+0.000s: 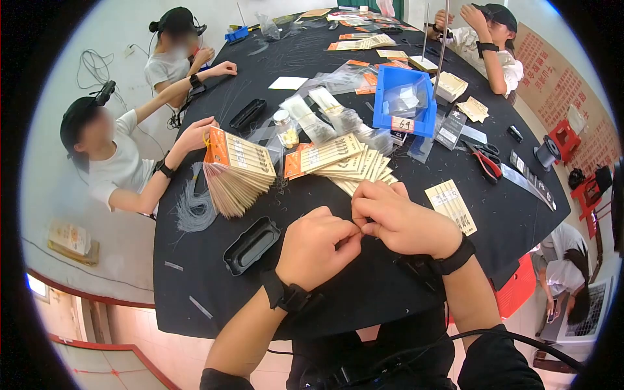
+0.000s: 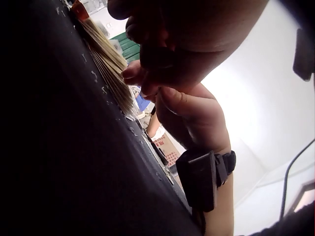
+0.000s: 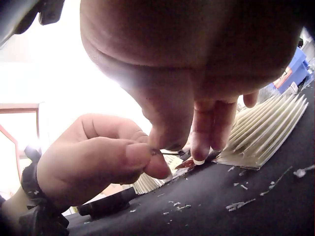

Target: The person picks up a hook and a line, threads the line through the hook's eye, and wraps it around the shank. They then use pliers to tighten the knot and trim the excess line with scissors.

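Observation:
My left hand (image 1: 316, 248) and right hand (image 1: 411, 220) meet fingertip to fingertip above the black table. Between the left thumb and forefinger shows the end of a small dark wire-like piece (image 3: 169, 153), its exact kind hidden by the fingers. The right thumb and forefinger pinch at the same spot. Just beyond the hands lies a fanned stack of cream cards (image 1: 351, 170) bearing dark lines, with an orange header card. A single cream card (image 1: 450, 205) with several dark strips lies beside the right hand. Left of the left hand sits an open black plastic case (image 1: 252, 246).
A hanging bundle of cards (image 1: 237, 172) is held by another person's hand at the left, near coiled clear line (image 1: 196, 205). Further off stand a small jar (image 1: 285, 129) and a blue bin (image 1: 404, 97). Red-handled pliers (image 1: 486, 164) lie right.

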Demonstrator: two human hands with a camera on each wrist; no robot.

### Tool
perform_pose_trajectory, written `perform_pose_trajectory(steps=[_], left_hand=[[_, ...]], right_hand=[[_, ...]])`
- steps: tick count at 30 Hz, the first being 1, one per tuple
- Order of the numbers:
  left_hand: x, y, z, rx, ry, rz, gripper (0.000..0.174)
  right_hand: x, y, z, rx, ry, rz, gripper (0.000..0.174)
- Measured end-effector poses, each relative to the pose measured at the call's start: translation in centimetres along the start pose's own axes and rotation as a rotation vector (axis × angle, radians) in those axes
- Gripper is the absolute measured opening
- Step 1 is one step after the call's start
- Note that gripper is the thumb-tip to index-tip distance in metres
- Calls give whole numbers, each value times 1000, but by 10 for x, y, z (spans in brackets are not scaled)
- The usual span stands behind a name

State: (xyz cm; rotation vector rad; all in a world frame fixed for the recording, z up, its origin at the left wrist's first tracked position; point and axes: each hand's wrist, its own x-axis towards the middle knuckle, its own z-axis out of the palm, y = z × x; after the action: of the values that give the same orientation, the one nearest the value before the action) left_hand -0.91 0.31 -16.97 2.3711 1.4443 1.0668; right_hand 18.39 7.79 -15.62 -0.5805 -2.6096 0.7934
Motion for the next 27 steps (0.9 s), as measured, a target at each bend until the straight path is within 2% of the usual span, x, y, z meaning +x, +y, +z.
perform_pose_trajectory(steps=[9,11,15,17,21,24,27], left_hand=[[0,3,-2,22,-6,-7,12],[0,2,-3,28,-27,-5,7],[-1,2,-4,-41,-27,-55,5],[0,4,-7,-202,-61,-217,7],[1,3,-6,-625,-118,-511,15],[1,-1,-3,-793,-75,-530,18],[-1,-6,-4,-950,-62,-645,16]], right_hand=[[0,0,-1,74,-15,12,7],[0,-2,-5,109,-38,28,6],[2,-2,-7,159,16,35,4],[4,-6,-12,119,67,76,3],[5,-4,-15,98,224,-23,7],[5,-7,-19,87,230,-44,8],[5,-7,-18,88,231,-35,12]])
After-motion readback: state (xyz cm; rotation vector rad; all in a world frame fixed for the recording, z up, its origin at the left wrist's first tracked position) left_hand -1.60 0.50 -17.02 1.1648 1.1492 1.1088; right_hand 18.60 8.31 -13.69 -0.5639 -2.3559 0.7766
